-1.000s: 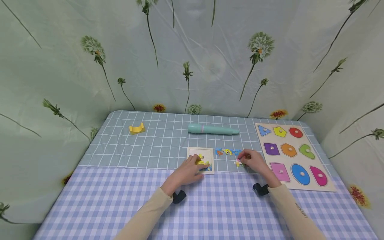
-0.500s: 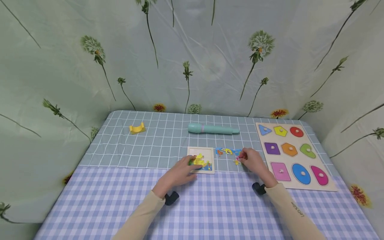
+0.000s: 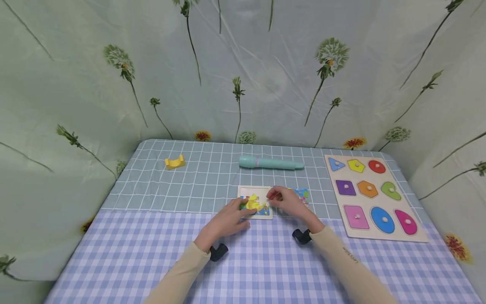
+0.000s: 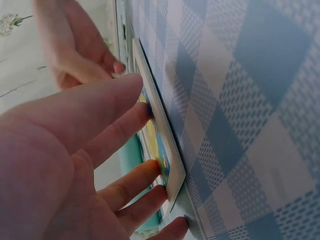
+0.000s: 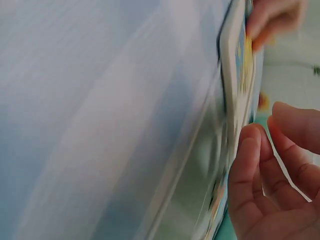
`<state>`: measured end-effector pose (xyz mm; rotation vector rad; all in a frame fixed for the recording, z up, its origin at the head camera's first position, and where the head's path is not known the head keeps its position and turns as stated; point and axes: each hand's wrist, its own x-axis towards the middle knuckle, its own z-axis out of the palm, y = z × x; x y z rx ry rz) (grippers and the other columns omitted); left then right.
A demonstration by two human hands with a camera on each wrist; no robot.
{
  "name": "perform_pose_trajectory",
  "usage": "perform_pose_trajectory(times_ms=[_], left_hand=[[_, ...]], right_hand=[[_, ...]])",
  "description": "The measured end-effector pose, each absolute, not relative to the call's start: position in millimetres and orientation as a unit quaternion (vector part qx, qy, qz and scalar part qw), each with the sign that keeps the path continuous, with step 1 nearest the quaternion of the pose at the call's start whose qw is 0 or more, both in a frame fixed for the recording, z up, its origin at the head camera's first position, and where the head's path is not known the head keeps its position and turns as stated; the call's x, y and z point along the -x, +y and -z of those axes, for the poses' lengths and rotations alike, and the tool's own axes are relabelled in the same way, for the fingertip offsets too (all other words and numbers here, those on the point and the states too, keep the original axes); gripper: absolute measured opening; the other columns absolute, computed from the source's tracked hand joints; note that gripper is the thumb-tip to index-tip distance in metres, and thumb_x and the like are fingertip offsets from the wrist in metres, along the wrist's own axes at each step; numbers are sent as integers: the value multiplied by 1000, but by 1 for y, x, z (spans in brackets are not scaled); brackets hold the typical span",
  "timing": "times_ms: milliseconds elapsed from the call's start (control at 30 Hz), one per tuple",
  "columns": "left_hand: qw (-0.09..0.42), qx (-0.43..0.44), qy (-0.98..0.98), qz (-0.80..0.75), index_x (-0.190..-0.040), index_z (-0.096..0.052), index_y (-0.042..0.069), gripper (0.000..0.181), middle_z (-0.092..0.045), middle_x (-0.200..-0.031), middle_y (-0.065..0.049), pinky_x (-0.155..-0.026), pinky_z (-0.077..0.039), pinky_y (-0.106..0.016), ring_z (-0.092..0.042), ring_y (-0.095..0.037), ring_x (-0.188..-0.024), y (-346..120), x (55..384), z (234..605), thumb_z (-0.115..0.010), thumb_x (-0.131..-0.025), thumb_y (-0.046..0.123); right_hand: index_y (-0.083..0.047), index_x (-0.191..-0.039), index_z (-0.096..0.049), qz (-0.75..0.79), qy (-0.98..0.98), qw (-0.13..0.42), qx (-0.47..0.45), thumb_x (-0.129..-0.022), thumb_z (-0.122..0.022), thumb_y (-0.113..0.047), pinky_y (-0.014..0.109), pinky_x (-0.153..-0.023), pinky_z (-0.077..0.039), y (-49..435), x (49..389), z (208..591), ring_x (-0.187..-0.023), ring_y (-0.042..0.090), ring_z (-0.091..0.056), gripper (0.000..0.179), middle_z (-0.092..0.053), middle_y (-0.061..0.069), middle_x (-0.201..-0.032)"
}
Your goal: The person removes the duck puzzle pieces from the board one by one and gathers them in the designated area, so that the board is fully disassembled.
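Note:
A small wooden puzzle tray [image 3: 267,192] holds yellow and blue jigsaw pieces [image 3: 252,203] in its lower part. My left hand [image 3: 225,217] lies over its left side, fingers spread and fingertips touching the pieces. In the left wrist view, those fingertips [image 4: 150,170] reach the tray's near edge. My right hand [image 3: 288,202] is at the tray's right edge, thumb and fingers pinched around a puzzle piece that they mostly hide. In the right wrist view, its fingertips [image 5: 250,137] are beside the tray rim [image 5: 229,65]. Loose puzzle pieces [image 3: 303,194] lie behind the right hand.
A shape board [image 3: 373,234] with knobbed coloured shapes lies on the right. A teal pen-shaped tube [image 3: 270,163] lies behind the tray. A yellow curved block [image 3: 175,162] sits at the back left. A checked cloth [image 3: 262,261] covers the near side.
My right hand has moved left from the loose pieces to the tray's right edge, its fingers pinched. My left hand first drew back slightly left, then stayed on the tray.

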<state>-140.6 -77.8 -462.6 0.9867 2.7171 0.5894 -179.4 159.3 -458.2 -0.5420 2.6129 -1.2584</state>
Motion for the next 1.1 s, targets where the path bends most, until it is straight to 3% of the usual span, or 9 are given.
perform_pose_trajectory(times_ms=[400,667,933,1100], left_hand=[[89,-339,915,-198,-132,-60,13,41,-38,-143,-24,-102,-36,-49,-38,-39,-128,-77,141,460,-64,-93,24],[102,-332,917,-196,-131,-61,11,40,-39,-142,-25,-100,-38,-51,-38,-40,-128,-75,140,456,-65,-92,22],[116,-315,922,-192,-132,-60,13,40,-37,-144,-22,-101,-37,-49,-36,-38,-131,-74,142,456,-63,-93,24],[122,-307,923,-200,-133,-59,14,41,-36,-146,-20,-102,-36,-48,-35,-37,-132,-74,141,456,-63,-94,25]], right_hand=[[2,-99,-67,395,894,93,190,-85,-58,9,31,-73,-48,119,191,459,-79,17,-55,19,-62,7,-89],[-1,-103,-63,422,884,100,173,-84,-58,7,28,-60,-43,117,192,459,-67,16,-49,21,-55,5,-79],[-2,-100,-66,433,877,94,184,-85,-58,6,31,-68,-47,123,194,456,-72,16,-55,18,-56,3,-80],[3,-102,-63,485,856,98,148,-84,-59,5,29,-61,-48,145,193,451,-70,17,-54,19,-58,8,-82]])
